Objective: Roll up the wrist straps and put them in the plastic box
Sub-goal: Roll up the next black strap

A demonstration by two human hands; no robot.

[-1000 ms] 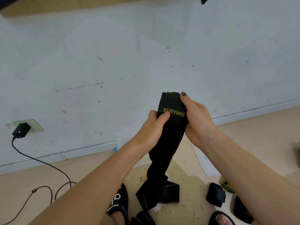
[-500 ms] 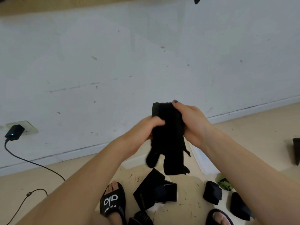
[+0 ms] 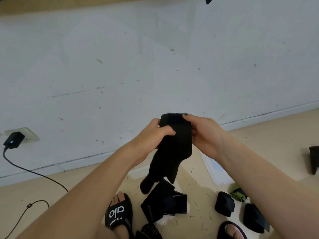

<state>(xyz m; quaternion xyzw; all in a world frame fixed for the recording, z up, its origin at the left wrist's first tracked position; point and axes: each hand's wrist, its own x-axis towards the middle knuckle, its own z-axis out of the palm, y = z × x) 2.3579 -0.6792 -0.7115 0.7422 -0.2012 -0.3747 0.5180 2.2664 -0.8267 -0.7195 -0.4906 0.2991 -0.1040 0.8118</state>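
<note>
A black wrist strap (image 3: 174, 145) is held up at the centre of the frame, in front of the white wall (image 3: 155, 57). Its upper end is folded over into a thick, rounded band, and a matte, fuzzy texture is seen on it. Below the band the strap hangs loose and tapers; two dangling tails are seen, blurred at the lower ends.

The left hand (image 3: 153, 135) is closed on the strap's left edge, with the thumb laid across the front of the fabric. The right hand (image 3: 203, 133) is clamped on the right edge, with one dark-nailed fingertip pressed on the top of the folded band. The two hands are kept close together, separated only by the strap.

Below the hands, part of a pale translucent plastic box (image 3: 214, 169) is seen on the beige floor (image 3: 259, 140), largely hidden by the right forearm. At the lower centre a flat pile of dark straps (image 3: 164, 204) lies on the floor, and at the lower right two rolled black straps (image 3: 224, 203) and a green item (image 3: 237, 194) are found. A black slide sandal (image 3: 119, 213) with white lettering is worn on one foot at the bottom. At the left edge a black charger (image 3: 13, 139) is plugged into a wall socket.
</note>
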